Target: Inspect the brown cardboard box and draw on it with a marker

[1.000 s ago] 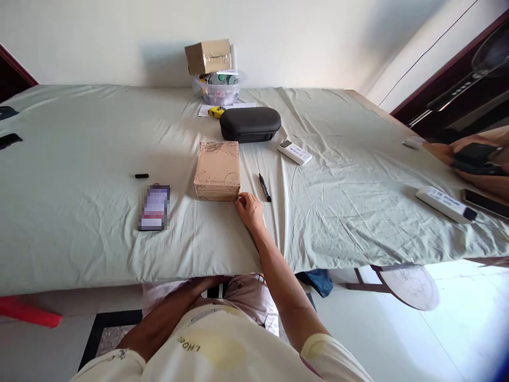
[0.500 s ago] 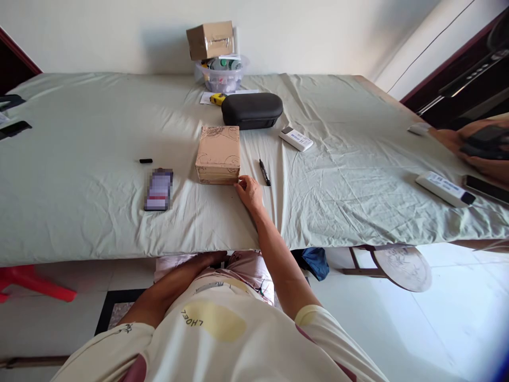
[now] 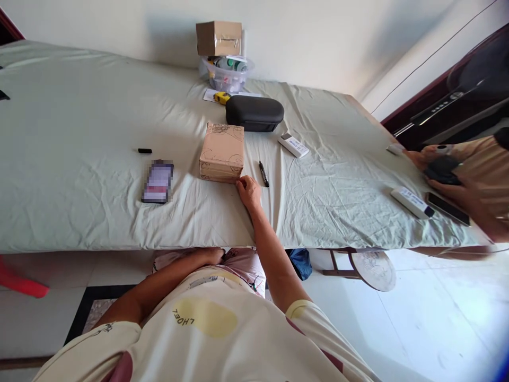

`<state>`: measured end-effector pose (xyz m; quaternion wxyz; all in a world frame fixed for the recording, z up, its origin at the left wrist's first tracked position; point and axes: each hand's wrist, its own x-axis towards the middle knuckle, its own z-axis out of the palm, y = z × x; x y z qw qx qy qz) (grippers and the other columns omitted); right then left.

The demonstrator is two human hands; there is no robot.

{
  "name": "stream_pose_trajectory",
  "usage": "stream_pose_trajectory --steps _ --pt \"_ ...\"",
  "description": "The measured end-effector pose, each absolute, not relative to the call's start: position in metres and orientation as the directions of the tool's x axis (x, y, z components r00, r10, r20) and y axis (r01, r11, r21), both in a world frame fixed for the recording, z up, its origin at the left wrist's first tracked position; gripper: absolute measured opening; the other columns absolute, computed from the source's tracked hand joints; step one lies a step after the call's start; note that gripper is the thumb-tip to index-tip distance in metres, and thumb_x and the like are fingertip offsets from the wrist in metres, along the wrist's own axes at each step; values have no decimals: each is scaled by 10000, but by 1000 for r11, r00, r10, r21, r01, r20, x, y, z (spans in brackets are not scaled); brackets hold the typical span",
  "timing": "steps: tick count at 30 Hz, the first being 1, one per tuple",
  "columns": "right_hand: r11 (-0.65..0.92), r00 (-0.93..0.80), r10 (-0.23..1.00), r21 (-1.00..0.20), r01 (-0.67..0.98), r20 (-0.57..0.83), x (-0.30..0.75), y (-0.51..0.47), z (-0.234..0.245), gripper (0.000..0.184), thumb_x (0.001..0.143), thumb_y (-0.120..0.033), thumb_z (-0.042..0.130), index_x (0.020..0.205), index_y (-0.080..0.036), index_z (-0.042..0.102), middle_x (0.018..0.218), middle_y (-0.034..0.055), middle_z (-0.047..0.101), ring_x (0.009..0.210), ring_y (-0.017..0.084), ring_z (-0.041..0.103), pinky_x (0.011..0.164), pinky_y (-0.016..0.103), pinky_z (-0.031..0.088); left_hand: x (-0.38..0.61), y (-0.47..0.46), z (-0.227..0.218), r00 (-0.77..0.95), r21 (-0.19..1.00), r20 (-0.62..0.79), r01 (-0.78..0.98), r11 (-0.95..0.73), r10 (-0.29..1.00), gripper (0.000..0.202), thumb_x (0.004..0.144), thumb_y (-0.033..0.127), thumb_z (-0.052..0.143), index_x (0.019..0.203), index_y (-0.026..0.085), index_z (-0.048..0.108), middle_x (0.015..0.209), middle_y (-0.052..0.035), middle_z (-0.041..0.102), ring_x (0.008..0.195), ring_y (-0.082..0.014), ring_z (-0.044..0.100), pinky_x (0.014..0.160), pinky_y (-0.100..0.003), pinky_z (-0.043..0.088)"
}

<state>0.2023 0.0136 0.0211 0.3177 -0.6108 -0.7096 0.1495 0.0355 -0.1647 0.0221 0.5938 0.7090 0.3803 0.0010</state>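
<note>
Right hand (image 3: 249, 192), its fingers bent inward, rests on the pale green cloth (image 3: 91, 122) with its fingertips at the near right corner of a cardboard box (image 3: 222, 146); whether they pinch that corner or only touch it, I cannot tell. This box lies flat toward the middle of the table, dark swirling lines drawn on its top. Left hand (image 3: 216, 256) lies low in the lap, by the table's near edge; how its fingers are set cannot be made out. Just right of the box is a black pen (image 3: 264, 174); to the left are a phone (image 3: 158, 182) with a blurred-out screen and, a little farther back, a small black piece (image 3: 145, 150). A black case (image 3: 254, 114) sits just beyond the box, with a yellow tape measure (image 3: 221, 97) by its far left end. Right of the case lies a white device (image 3: 294, 145). Farther back, a second carton (image 3: 218, 38) sits atop a clear tub (image 3: 226, 80) near the wall.
</note>
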Motion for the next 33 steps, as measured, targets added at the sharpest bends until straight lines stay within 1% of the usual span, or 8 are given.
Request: stream_pose_trajectory --steps 5,9,12,15,18,21,25,33 --pt "200 -33 961 -609 768 273 203 19 16 212 949 -337 507 962 -236 692 982 87 753 918 243 643 851 354 490 -1 -165 62 816 874 -420 482 -65 397 231 923 427 785 1110 292 785 1146 -40 810 1089 -258 757 964 -354 579" --pt "205 -35 960 -608 767 279 202 20 16 209 942 -317 504 971 -230 691 1004 94 754 944 255 649 848 358 493 -42 -137 102 785 980 -54 161 -118 617 456 975 637 654 1092 213 774 956 -78 814 847 -203 774 797 -312 596" --pt "208 -37 959 -613 762 280 202 19 18 203 951 -313 505 961 -228 690 999 102 754 937 264 657 856 376 504 -60 -81 89 138 931 271 215 -296 953 473 966 686 631 1097 244 734 936 -69 773 868 -208 753 858 -353 619" --pt "225 -38 955 -632 741 295 201 18 18 197 969 -347 527 976 -236 691 984 91 760 934 260 668 889 391 524 -64 -16 53 -286 917 363 281 -285 887 716 886 754 697 1402 269 592 1223 -121 722 1136 -271 722 1038 -469 597" --pt "236 -31 952 -667 707 304 199 19 15 281 966 -434 599 1142 -234 687 1002 72 777 945 251 692 939 413 549 -55 29 28 -282 941 312 224 -254 907 1034 777 826 755 1592 299 400 1424 -161 627 1310 -322 663 1151 -545 531" --pt "257 -9 944 -718 647 330 197 21 16 579 957 -557 640 1431 -230 588 1186 96 771 979 241 709 963 434 581 -40 42 22 -136 908 406 170 -382 904 1140 803 835 720 1692 329 215 1632 -159 487 1526 -318 515 1294 -516 396" --pt "355 -19 906 -737 575 422 195 24 28 861 942 -682 620 1662 -280 372 1554 147 584 1127 253 674 906 404 623 -29 30 29 -101 838 518 257 -480 850 1037 838 825 687 1659 299 333 1751 -139 361 1652 -329 322 1361 -493 262" --pt "357 18 901 -764 537 434 189 10 33 572 1012 -634 531 1458 -279 579 1415 129 646 1050 236 668 891 382 625 -20 7 18 -260 772 590 458 -441 764 862 898 837 578 1480 203 543 1471 -181 628 1424 -330 570 1238 -471 417"
